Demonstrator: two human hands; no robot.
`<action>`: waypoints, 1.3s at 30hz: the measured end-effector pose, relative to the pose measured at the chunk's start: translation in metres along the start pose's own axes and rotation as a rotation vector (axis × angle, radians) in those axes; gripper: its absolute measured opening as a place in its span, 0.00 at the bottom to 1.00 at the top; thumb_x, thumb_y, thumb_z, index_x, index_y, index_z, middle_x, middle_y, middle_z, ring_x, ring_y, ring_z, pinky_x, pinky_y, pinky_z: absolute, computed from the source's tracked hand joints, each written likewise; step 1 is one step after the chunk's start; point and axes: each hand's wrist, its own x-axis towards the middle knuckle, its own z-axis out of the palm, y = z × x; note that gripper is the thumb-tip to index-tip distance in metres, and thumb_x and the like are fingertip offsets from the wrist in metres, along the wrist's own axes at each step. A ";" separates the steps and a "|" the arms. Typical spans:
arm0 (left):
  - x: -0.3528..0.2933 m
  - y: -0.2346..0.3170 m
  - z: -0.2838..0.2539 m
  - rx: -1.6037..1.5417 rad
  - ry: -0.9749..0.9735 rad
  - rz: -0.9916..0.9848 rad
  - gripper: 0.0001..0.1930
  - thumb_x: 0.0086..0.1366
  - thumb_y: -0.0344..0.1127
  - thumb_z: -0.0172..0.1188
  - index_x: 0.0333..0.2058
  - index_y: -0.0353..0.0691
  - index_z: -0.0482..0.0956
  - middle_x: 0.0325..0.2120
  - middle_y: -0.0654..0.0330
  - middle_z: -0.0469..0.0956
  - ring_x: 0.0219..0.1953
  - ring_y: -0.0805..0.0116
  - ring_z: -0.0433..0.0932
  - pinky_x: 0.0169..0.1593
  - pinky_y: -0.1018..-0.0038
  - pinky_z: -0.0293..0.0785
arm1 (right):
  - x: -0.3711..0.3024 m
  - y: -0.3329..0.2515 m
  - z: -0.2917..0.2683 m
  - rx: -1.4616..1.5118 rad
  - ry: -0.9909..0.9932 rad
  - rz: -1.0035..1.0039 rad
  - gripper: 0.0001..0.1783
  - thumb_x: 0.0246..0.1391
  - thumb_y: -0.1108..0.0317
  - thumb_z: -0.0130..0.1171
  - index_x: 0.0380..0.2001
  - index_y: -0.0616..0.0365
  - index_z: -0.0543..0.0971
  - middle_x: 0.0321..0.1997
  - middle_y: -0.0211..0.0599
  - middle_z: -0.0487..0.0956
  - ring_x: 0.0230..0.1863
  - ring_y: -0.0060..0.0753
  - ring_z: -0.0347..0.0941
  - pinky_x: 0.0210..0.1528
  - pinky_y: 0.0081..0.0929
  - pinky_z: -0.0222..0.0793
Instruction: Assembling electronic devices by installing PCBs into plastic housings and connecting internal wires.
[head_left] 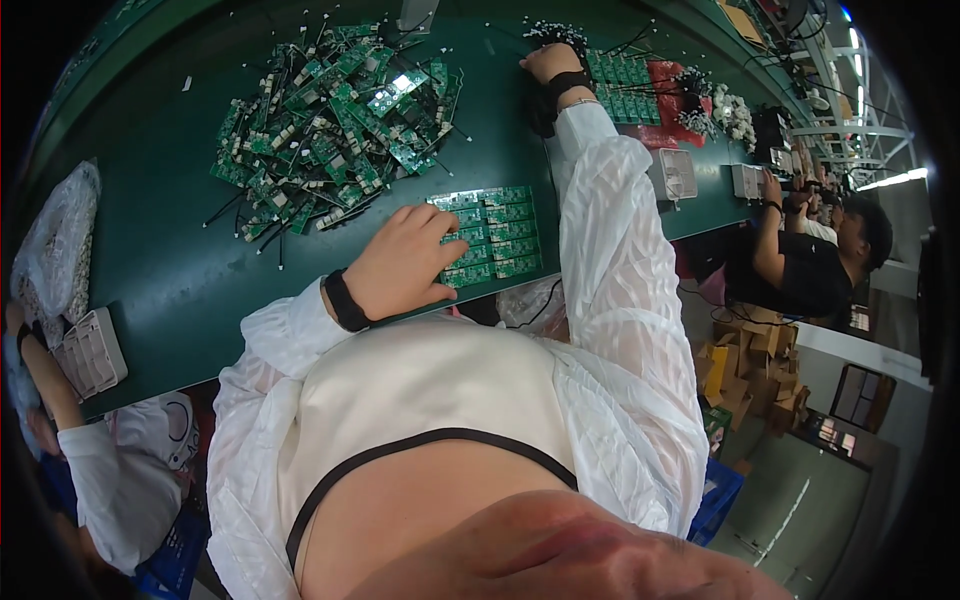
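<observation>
My left hand (pixel 405 255) rests at the near edge of the green table, its fingers spread and touching the left side of a panel of green circuit boards (pixel 512 240). The boards lie flat in two columns of several rows. Stretched far forward, my right hand (pixel 550 64) is at a bundle of black wires with white connectors (pixel 556 34). Its fingers look curled, and what they may hold is hidden. A large heap of loose circuit boards (pixel 335 125) with wires attached lies beyond my left hand.
More board panels (pixel 622 85) lie beside a red plastic bag (pixel 665 95), white connectors (pixel 733 115) and a grey plastic housing (pixel 675 173) at the right. Another housing (pixel 92 350) and a clear bag (pixel 60 240) are at the left. A person's arm (pixel 50 380) is at the left; another person (pixel 815 245) sits right.
</observation>
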 end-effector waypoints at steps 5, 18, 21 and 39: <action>-0.004 -0.005 0.002 -0.019 -0.002 -0.012 0.28 0.47 0.42 0.78 0.48 0.43 0.81 0.50 0.57 0.74 0.56 0.54 0.70 0.58 0.59 0.67 | -0.016 -0.006 -0.008 0.049 0.077 -0.050 0.21 0.54 0.51 0.71 0.46 0.51 0.88 0.50 0.47 0.86 0.52 0.53 0.82 0.56 0.44 0.78; -0.008 -0.005 0.006 -0.014 -0.005 -0.042 0.28 0.47 0.42 0.78 0.48 0.42 0.82 0.51 0.58 0.74 0.55 0.55 0.70 0.57 0.60 0.68 | 0.014 -0.009 0.010 -0.105 0.039 0.027 0.22 0.60 0.54 0.65 0.52 0.57 0.84 0.52 0.51 0.84 0.55 0.55 0.80 0.59 0.43 0.76; -0.007 -0.006 0.006 0.001 0.014 -0.011 0.28 0.47 0.43 0.78 0.47 0.42 0.83 0.49 0.58 0.74 0.54 0.56 0.70 0.56 0.61 0.68 | -0.010 -0.017 0.005 -0.120 0.104 0.061 0.23 0.61 0.54 0.63 0.51 0.60 0.84 0.52 0.54 0.83 0.55 0.56 0.80 0.59 0.44 0.76; -0.007 -0.008 0.005 -0.022 0.009 -0.004 0.30 0.47 0.43 0.78 0.50 0.42 0.82 0.50 0.58 0.74 0.55 0.55 0.70 0.56 0.60 0.69 | -0.005 0.083 -0.061 0.780 -0.284 -0.008 0.11 0.65 0.63 0.60 0.44 0.59 0.82 0.31 0.30 0.81 0.30 0.22 0.76 0.32 0.21 0.69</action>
